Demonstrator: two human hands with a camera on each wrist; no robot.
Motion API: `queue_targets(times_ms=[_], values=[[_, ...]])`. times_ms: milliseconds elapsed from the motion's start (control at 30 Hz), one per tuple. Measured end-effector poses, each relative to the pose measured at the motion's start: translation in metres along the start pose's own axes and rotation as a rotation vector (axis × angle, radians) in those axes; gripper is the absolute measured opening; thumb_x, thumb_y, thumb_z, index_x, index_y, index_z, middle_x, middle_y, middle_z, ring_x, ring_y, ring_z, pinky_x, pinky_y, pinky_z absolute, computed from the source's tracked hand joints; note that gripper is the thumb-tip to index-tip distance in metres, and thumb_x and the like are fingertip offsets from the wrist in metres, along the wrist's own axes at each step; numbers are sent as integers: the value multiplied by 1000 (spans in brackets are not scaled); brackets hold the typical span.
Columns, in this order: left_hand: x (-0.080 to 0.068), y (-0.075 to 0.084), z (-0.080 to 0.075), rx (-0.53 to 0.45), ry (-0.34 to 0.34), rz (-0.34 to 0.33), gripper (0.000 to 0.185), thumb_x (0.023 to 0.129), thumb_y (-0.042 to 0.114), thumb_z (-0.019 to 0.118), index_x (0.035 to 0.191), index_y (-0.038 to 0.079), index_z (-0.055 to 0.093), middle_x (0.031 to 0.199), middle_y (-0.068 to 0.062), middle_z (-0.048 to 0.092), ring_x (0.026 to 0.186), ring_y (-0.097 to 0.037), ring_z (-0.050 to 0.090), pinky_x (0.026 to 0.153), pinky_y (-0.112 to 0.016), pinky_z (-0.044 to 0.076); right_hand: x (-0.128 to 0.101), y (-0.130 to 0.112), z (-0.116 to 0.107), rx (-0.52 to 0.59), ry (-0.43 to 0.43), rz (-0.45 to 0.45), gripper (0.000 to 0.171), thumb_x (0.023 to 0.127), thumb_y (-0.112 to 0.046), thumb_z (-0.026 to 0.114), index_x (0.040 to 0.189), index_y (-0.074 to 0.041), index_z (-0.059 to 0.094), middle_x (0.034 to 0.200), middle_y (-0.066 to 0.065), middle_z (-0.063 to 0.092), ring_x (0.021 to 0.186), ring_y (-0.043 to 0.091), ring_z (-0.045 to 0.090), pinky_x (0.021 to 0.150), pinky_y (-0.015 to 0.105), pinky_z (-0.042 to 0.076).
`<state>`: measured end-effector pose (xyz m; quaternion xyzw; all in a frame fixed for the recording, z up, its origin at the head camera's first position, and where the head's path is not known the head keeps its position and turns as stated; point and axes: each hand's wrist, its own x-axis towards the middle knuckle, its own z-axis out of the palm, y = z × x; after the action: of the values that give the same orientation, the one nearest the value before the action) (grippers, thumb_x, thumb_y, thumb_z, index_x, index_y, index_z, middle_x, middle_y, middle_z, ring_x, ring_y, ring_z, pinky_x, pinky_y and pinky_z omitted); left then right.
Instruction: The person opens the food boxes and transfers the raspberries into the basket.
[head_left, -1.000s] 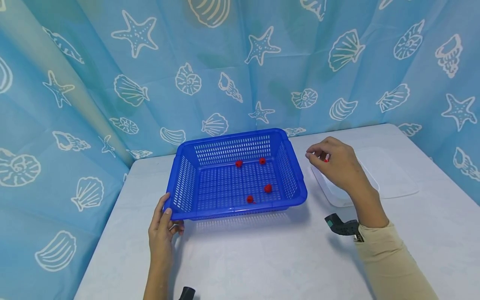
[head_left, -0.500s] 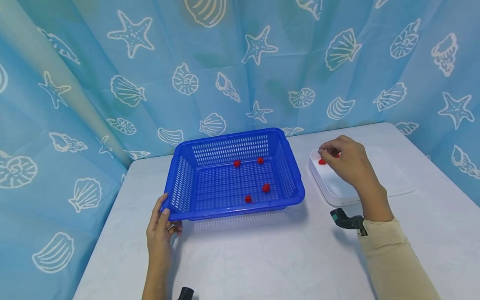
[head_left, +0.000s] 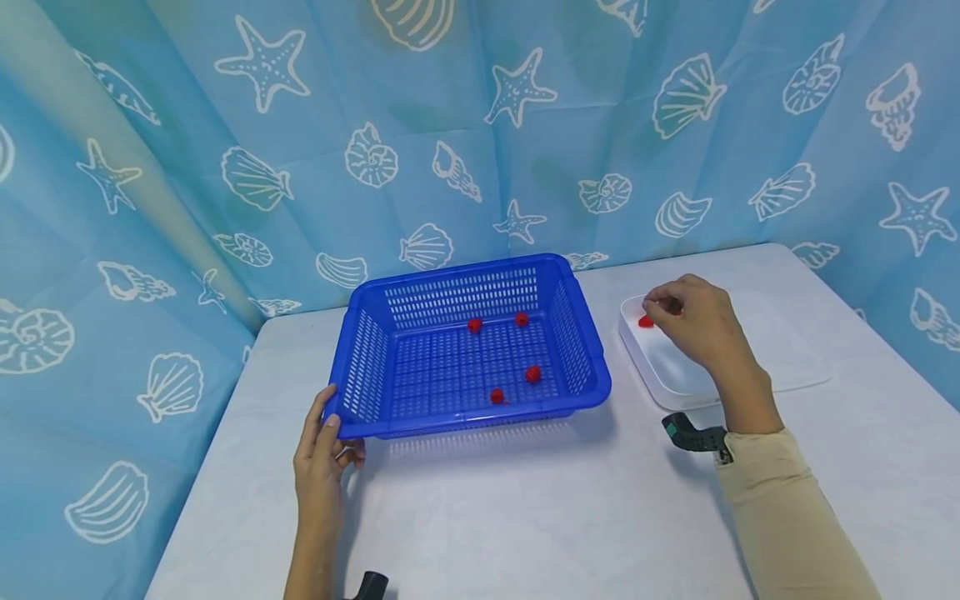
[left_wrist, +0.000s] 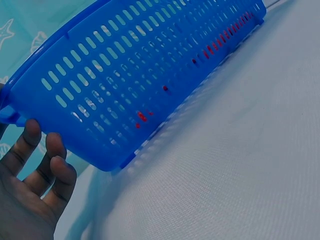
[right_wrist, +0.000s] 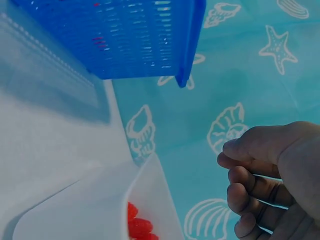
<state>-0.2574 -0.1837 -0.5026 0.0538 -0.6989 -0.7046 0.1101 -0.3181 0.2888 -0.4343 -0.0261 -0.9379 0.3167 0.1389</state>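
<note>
A blue plastic basket (head_left: 465, 425) with slotted sides holds several red raspberries (head_left: 532, 373) on its floor. My left hand (head_left: 318, 467) grips its front left corner, thumb on top of the rim; in the left wrist view its other fingers (left_wrist: 55, 145) curl close beneath the rim. To the basket's right is a shallow white container (head_left: 678, 402), with red raspberries (right_wrist: 139, 227) in its far left corner. Over that corner hovers my right hand (head_left: 697, 321), its fingers loosely curled. Thumb and index fingertip come together in the right wrist view, and nothing shows between them.
A flat translucent lid (head_left: 795, 354) lies to the right of the container, partly behind the right hand. Everything stands on a white-covered table (head_left: 510, 517). A blue curtain (head_left: 315, 200) with shell prints rises directly behind the basket.
My right hand has moved right, from beside the basket to over the container, and has hardly moved in the last half second. The left hand keeps its grip on the basket.
</note>
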Motion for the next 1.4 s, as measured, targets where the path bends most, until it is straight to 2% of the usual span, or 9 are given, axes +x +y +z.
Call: queue_targets(times_ms=[233, 533, 800, 900, 1033, 1233, 1400], values=[[1, -2, -1, 0, 6, 10, 44, 105, 39, 49, 148, 34, 47, 120, -8, 57, 75, -17, 58, 61, -25, 49, 5, 11, 7, 1, -21, 13, 25, 97, -15, 63, 110, 5, 69, 102, 19, 58, 94, 35, 52, 83, 52, 50], [2, 0, -2, 22, 14, 7, 45, 104, 42, 50, 149, 34, 46, 127, -6, 55, 79, -20, 59, 62, -24, 50, 14, 23, 19, -3, -38, 12, 22, 95, -12, 64, 107, 7, 70, 96, 19, 57, 89, 36, 52, 79, 49, 46], [3, 0, -3, 13, 21, 11, 44, 105, 41, 49, 148, 35, 47, 126, -6, 55, 78, -19, 59, 61, -24, 49, 21, 34, 31, -45, -78, 55, 28, 95, -13, 66, 113, 8, 67, 98, 22, 57, 90, 37, 53, 80, 52, 48], [3, -1, -2, 17, 19, 7, 44, 105, 41, 49, 148, 35, 47, 125, -6, 55, 77, -18, 59, 61, -24, 49, 21, 38, 34, -54, -104, 82, 33, 96, -14, 66, 121, 7, 64, 103, 24, 59, 92, 39, 53, 81, 53, 49], [2, -1, -1, 21, 2, 0, 44, 105, 41, 49, 149, 35, 46, 124, -7, 55, 78, -21, 59, 62, -25, 50, 23, 45, 37, -80, -130, 74, 38, 95, -11, 66, 127, 8, 60, 106, 25, 59, 95, 40, 52, 85, 56, 47], [0, 0, -1, 47, 16, -2, 43, 105, 43, 47, 148, 37, 46, 126, -6, 56, 82, -27, 59, 63, -25, 50, 25, 48, 42, -101, -164, 90, 32, 92, -7, 68, 120, 8, 63, 98, 22, 58, 92, 38, 52, 84, 50, 48], [0, 1, 2, 28, 11, -9, 45, 105, 43, 49, 149, 35, 46, 130, -4, 54, 83, -24, 59, 63, -24, 50, 23, 47, 41, -103, -150, 133, 22, 94, -8, 67, 110, 7, 63, 96, 20, 55, 91, 37, 52, 78, 46, 47]])
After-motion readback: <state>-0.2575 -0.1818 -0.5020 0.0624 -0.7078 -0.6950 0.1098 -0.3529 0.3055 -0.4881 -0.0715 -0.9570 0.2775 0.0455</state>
